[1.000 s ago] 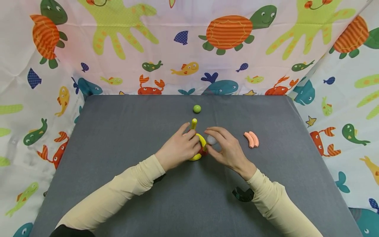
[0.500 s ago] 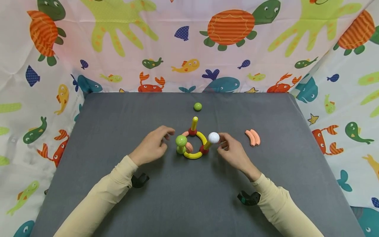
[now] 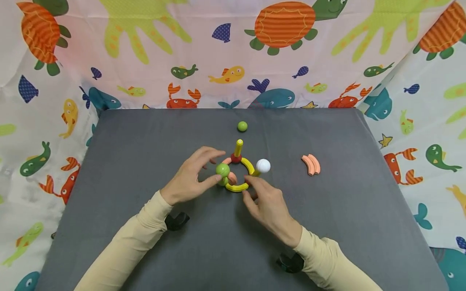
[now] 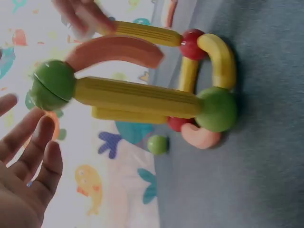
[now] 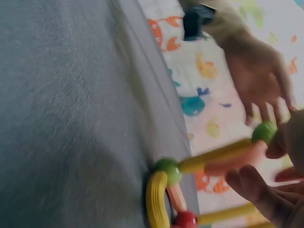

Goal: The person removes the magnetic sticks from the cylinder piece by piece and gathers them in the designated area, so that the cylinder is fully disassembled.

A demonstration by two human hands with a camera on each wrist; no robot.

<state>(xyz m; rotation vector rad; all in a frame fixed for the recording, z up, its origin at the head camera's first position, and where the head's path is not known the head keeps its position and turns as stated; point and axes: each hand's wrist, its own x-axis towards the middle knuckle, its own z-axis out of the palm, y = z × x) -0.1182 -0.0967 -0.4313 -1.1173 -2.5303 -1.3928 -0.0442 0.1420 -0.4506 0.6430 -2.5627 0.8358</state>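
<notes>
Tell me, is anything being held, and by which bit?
The left hand grips nothing, open beside the upper green ball; whether the right hand holds anything can't be told.

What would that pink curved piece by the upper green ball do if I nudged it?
The pink, curved, hard-looking piece is probably stiff: it holds a clean arc. Only one end appears joined, to the glossy green ball atop the yellow stick, so a nudge might swing it or work it loose. It's slim, so it may feel light.

Green balls point(image 4: 52, 85), red balls point(image 4: 193, 44), yellow rods point(image 4: 137, 99), pink arcs point(image 4: 116, 49), grey tabletop point(image 3: 225, 242).
</notes>
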